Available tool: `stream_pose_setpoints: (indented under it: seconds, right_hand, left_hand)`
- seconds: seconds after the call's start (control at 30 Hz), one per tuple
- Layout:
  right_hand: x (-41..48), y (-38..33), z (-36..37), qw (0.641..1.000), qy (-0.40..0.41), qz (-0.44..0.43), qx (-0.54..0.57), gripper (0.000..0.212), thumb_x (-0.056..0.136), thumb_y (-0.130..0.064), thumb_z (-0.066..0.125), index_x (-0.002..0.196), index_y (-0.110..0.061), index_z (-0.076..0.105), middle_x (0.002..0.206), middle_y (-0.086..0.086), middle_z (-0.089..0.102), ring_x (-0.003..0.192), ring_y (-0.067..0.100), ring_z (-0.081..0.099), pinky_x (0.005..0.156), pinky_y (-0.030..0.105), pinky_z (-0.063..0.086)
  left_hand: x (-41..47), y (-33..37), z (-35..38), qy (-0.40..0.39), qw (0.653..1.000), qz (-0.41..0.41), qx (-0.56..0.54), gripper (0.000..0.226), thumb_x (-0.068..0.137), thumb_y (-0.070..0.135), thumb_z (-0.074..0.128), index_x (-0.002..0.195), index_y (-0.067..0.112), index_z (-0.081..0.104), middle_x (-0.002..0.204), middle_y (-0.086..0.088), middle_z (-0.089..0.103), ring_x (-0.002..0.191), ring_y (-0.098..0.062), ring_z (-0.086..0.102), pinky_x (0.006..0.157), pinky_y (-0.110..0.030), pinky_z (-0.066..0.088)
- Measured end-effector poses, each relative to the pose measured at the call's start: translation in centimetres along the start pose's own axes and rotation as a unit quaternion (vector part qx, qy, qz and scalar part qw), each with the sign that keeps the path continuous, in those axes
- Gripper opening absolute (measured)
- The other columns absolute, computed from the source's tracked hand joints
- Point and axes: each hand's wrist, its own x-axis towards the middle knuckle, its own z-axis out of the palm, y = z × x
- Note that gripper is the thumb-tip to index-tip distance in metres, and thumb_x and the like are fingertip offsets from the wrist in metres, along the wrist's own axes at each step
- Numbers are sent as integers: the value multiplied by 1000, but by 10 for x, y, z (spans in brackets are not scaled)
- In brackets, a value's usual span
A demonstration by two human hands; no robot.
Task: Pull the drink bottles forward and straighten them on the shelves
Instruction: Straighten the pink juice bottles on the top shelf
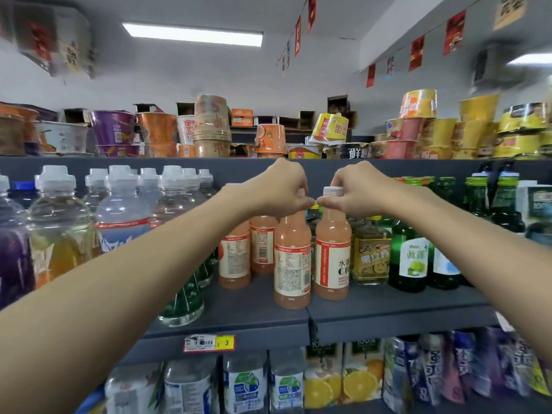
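A: Hands?
B: Left hand [280,186] curled over the cap of the left pink bottle [292,258]. Right hand [355,189] pinches the white cap of the right pink bottle [333,249].
A: Where are the bottles?
B: Both upright, side by side, near the front of the middle shelf [388,306]. Two more pink bottles [234,258] stand farther back, to the left.
A: Neighbours?
B: Yellow bottle [372,252] just right, green bottles [409,255] beyond it, clear bottles [59,228] far left. Noodle cups [212,127] on the shelf above, juice cartons [343,375] below, price tag [209,343] on the shelf edge.
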Motion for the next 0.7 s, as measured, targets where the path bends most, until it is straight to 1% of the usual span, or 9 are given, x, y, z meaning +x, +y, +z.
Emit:
stream_pose_setpoints:
  seconds: [0.03, 0.1, 0.17, 0.23, 0.3, 0.4, 0.57, 0.63, 0.7]
  right_hand:
    - [0, 3, 1, 1000, 4, 6, -13, 62, 87, -67, 63, 101, -7, 70, 91, 6, 68, 84, 20, 59, 65, 35, 47]
    - [-1, 8, 1, 999, 5, 19, -27, 69, 83, -75, 58, 100, -8, 67, 92, 6, 68, 83, 21, 63, 69, 39, 55]
    - [-2, 14, 2, 999, -22, 23, 1, 64, 87, -71, 57, 119, -16, 61, 110, 4, 67, 95, 21, 63, 75, 37, 53]
    - [-4, 21, -1, 995, -67, 3, 75, 55, 93, -57, 60, 139, -29, 49, 135, 2, 59, 114, 21, 58, 82, 33, 43]
    - [-6, 26, -5, 991, -86, -29, 97, 53, 95, -45, 63, 145, -35, 45, 141, 1, 56, 116, 19, 55, 85, 31, 38]
    - [-7, 27, -5, 993, -78, -54, 75, 47, 96, -38, 66, 141, -35, 50, 131, 1, 60, 104, 16, 55, 82, 30, 39]
    - [-6, 31, 1, 994, -60, -62, 73, 47, 96, -40, 66, 139, -30, 52, 119, 0, 61, 96, 16, 54, 80, 30, 41]
    - [-5, 34, 1, 994, -50, -68, 70, 47, 95, -42, 67, 138, -27, 54, 122, 1, 63, 97, 16, 54, 81, 31, 41]
    - [-4, 39, 0, 995, -47, -67, 64, 48, 94, -44, 67, 137, -25, 56, 125, 2, 63, 99, 15, 53, 82, 31, 41]
  left_hand:
    - [3, 4, 4, 7, 1000, 0, 0, 34, 96, 39, 64, 101, 8, 77, 92, 2, 74, 58, -3, 58, 64, -15, 45]
    - [7, 11, 11, 20, 1000, -4, -9, 40, 96, 43, 62, 112, 8, 73, 110, -2, 73, 85, -7, 62, 77, -17, 40]
    - [6, 9, 17, 37, 998, -15, -55, 45, 94, 44, 66, 127, 13, 63, 125, -2, 67, 110, -14, 61, 85, -21, 39]
    - [0, 2, 21, 42, 990, -39, -128, 52, 91, 42, 71, 134, 20, 53, 132, 2, 59, 119, -13, 56, 89, -23, 40]
    - [-9, -4, 22, 37, 981, -68, -180, 48, 90, 46, 70, 131, 29, 54, 131, 4, 55, 114, -10, 55, 84, -22, 43]
    - [-18, -8, 23, 53, 977, -84, -191, 38, 92, 48, 67, 127, 36, 59, 123, 7, 49, 108, -8, 53, 81, -22, 38]
    - [-25, 3, 31, 82, 980, -97, -150, 59, 79, 52, 79, 132, 37, 56, 121, 4, 45, 99, -12, 55, 82, -25, 45]
    - [-26, 7, 35, 111, 975, -96, -169, 57, 79, 43, 83, 130, 36, 58, 119, 5, 51, 98, -14, 58, 85, -29, 50]
    - [-27, 8, 37, 116, 964, -88, -223, 52, 82, 30, 82, 128, 40, 60, 117, 9, 58, 94, -9, 63, 78, -23, 54]
